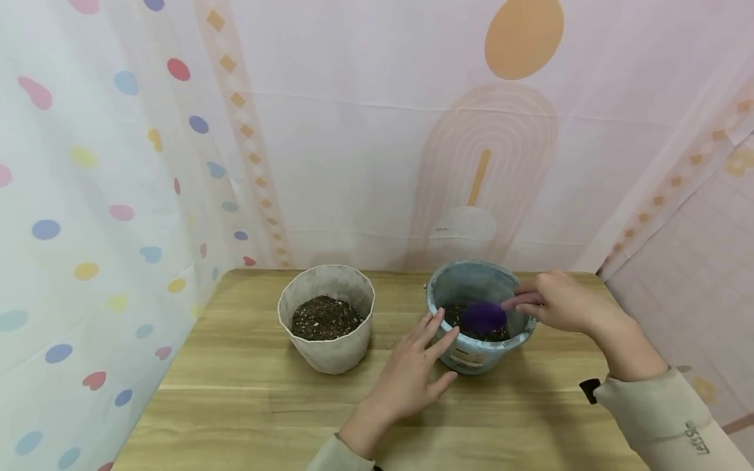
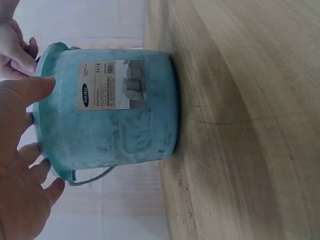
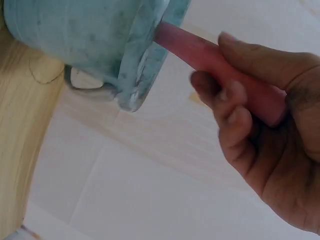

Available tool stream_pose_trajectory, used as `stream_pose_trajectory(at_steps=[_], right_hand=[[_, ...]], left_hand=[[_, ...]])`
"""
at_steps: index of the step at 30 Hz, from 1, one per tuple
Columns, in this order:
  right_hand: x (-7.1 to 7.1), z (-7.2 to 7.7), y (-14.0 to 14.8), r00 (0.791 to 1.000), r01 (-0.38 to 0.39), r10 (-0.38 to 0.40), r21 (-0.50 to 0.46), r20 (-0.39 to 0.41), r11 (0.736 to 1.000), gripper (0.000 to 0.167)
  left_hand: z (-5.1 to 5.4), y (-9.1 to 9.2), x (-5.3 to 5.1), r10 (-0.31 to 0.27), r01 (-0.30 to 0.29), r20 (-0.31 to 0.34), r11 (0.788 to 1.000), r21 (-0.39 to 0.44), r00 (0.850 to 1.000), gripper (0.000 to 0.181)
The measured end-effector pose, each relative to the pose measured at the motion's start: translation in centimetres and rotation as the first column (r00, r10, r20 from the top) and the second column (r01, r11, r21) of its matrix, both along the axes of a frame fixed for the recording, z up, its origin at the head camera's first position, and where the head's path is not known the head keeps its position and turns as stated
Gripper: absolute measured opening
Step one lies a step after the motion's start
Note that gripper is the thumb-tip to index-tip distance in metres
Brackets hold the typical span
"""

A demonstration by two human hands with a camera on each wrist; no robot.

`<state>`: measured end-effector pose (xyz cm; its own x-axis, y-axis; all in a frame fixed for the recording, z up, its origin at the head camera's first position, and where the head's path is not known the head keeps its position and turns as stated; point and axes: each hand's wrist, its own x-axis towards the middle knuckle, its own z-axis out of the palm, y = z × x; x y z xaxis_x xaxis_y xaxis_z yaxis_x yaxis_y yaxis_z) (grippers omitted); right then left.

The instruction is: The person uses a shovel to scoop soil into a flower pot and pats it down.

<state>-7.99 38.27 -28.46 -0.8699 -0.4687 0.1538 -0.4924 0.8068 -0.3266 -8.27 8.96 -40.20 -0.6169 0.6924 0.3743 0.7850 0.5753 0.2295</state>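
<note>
A blue bucket with dark soil inside stands on the right part of the table. My right hand grips the pink handle of a small shovel, whose purple blade is down in the bucket at the soil. My left hand is at the bucket's near left rim with fingers spread; in the left wrist view its fingertips rest along the rim of the bucket, beside the paper label.
A whitish pot with soil in it stands left of the bucket on the wooden table. Patterned curtains hang behind and at both sides. A thin bucket handle hangs by the bucket's side.
</note>
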Motion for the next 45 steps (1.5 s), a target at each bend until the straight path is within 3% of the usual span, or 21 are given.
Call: stream_pose_trajectory(at_steps=[2,5,8,12,16,18,22,27,31,37,45], right_hand=[[-0.2,-0.2,-0.1,0.995,0.058,-0.054,0.053,-0.079,0.997,0.01],[-0.5,-1.1,-0.3,0.969,0.172,-0.141,0.143,-0.202,0.975,0.004],[-0.8,-2.0,-0.4,0.945,0.252,-0.191,0.218,-0.266,0.943,0.017],[-1.3,-2.8,-0.4,0.956,0.237,-0.178,0.255,-0.234,0.937,0.03],[-1.4,-2.6,-0.1,0.983,0.149,-0.115,0.253,-0.142,0.956,0.017],[-1.3,-2.4,0.2,0.994,0.095,-0.08,0.225,-0.072,0.97,0.01],[-1.1,-1.9,0.7,0.999,-0.011,0.006,0.111,0.041,0.994,0.015],[-0.9,-2.1,1.4,0.994,-0.087,0.088,-0.014,0.069,0.996,0.017],[-0.8,-2.7,1.9,0.992,-0.093,0.1,-0.085,0.082,0.992,0.017],[-0.9,-3.4,2.4,0.981,-0.142,0.165,-0.206,0.1,0.968,0.019],[-1.2,-4.2,3.5,0.94,-0.107,0.224,-0.399,0.258,0.911,0.025]], left_hand=[[0.1,0.0,0.0,0.01,-0.01,-0.005,1.0,0.001,1.0,0.072],[0.1,-0.1,0.0,0.011,-0.011,-0.005,1.0,-0.007,1.0,0.07],[0.2,-0.2,-0.1,0.007,-0.007,-0.007,1.0,-0.023,1.0,0.071],[0.3,-0.3,-0.1,0.008,-0.009,-0.016,0.999,-0.048,1.0,0.073],[0.4,-0.3,-0.2,-0.003,0.001,-0.038,0.998,-0.059,0.999,0.073],[0.3,-0.4,-0.3,-0.014,0.011,-0.046,0.998,-0.062,0.999,0.074],[0.3,-0.4,-0.4,-0.023,0.02,-0.042,0.998,-0.063,0.999,0.075],[0.4,-0.5,-0.4,-0.024,0.023,-0.023,0.998,-0.059,0.999,0.075],[0.4,-0.5,-0.4,-0.027,0.025,-0.028,0.997,-0.07,0.999,0.075],[0.3,-0.5,-0.5,-0.027,0.023,-0.045,0.996,-0.083,0.999,0.074],[0.3,-0.4,-0.5,-0.021,0.015,-0.063,0.995,-0.099,0.998,0.074]])
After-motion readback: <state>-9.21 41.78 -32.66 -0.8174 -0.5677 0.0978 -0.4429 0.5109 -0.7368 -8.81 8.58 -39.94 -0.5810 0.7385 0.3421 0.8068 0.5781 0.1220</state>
